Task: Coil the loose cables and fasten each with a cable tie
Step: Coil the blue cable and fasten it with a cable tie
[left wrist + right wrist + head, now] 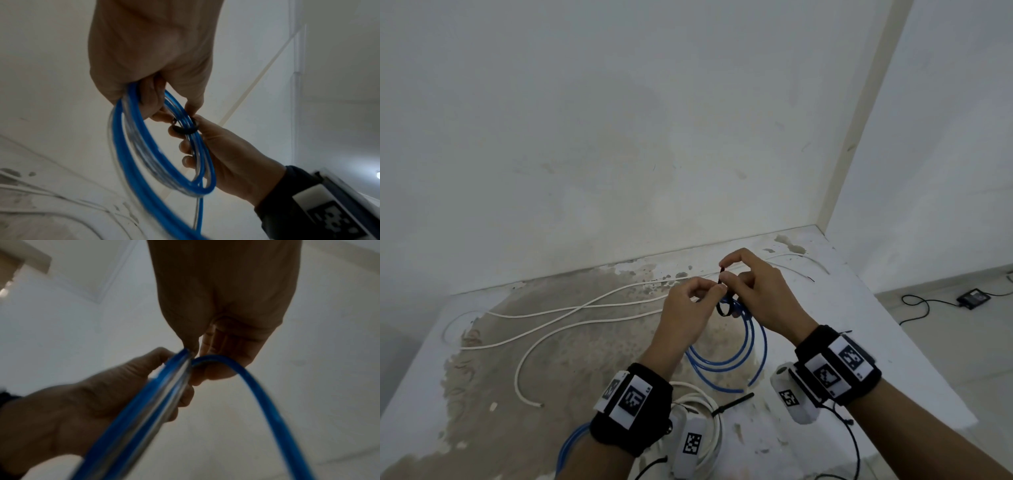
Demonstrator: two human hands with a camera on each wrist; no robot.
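Both hands hold a blue cable coil [748, 342] up above the table [842, 308]. A black cable tie [723, 309] is looped round the strands at the top of the coil [164, 146]. My left hand [714, 287] curls its fingers round the coil and pinches the tie where the loop closes. My right hand [723, 269] pinches the tie's tail, which stands upright, while its lower fingers steady the strands. In the left wrist view the tie loop [185, 128] is loose around the blue strands. The right wrist view shows blurred blue cable [257, 394] running from between the fingers.
A long loose white cable [571, 318] winds across the stained tabletop on the left. A tied white coil [709, 407] and another blue coil [570, 445] lie near my wrists. A power adapter [972, 298] lies on the floor beyond the table's right edge.
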